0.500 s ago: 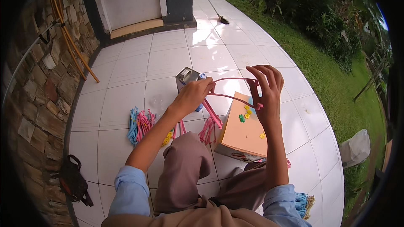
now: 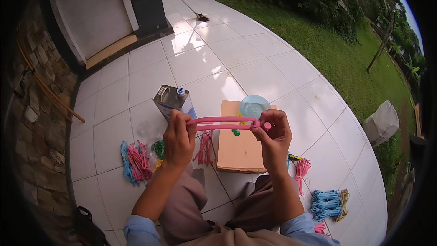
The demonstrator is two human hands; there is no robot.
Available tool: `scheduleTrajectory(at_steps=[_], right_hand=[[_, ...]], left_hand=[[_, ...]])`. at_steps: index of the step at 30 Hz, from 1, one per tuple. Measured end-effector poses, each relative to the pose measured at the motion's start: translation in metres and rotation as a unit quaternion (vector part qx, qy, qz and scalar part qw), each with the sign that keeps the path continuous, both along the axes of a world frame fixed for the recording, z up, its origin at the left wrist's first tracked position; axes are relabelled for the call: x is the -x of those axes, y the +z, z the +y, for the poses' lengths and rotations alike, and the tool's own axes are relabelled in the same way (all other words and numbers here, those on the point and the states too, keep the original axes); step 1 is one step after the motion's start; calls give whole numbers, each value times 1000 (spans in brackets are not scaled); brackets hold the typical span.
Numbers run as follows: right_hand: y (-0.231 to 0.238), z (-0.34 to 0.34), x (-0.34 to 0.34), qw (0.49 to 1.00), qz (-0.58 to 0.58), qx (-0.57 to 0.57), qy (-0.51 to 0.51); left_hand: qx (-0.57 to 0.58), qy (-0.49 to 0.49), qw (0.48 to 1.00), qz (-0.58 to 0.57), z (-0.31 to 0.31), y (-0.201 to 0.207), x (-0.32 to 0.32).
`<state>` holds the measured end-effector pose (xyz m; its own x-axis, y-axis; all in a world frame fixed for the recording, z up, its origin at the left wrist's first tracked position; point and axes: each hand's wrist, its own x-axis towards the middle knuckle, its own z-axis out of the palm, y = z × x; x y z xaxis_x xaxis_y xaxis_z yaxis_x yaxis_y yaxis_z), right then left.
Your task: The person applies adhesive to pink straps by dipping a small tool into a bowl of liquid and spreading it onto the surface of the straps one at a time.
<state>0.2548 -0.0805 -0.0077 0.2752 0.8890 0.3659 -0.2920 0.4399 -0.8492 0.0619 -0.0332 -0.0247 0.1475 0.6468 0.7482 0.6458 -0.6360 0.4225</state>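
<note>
A pink, flexible plastic strap is stretched between my hands above the cardboard box, its two strands running nearly parallel. My left hand is closed around the strap's left end. At the other end, the thumb and fingers of my right hand pinch it beside small pink knobs. Beneath them, the cardboard box carries a light-blue plastic dish and small green flower-shaped pieces, with yellow ones partly hidden behind the strap.
A rectangular metal can with a blue-and-white cap stands beyond my left hand. Pink strap bundles and blue bundles lie on the tiles at either side. A broom stands farther off; a white sack sits by the grass.
The strap's bowed strands have drawn nearly straight and parallel. My right hand has lowered and closed its fingers at the knobbed end. The whole view has shifted and turned.
</note>
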Motion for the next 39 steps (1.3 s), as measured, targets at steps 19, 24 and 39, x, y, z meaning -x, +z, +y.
scheduleTrajectory(at_steps=[19, 24, 39], right_hand=[[-23, 11, -15, 964, -205, -52, -160], [-28, 11, -18, 972, -187, -48, -136], [-30, 36, -50, 993, -76, 75, -43]], left_hand=[[492, -324, 778, -219, 2, -7, 21], [485, -325, 787, -196, 0, -13, 23], [425, -307, 814, -251, 16, -31, 15]])
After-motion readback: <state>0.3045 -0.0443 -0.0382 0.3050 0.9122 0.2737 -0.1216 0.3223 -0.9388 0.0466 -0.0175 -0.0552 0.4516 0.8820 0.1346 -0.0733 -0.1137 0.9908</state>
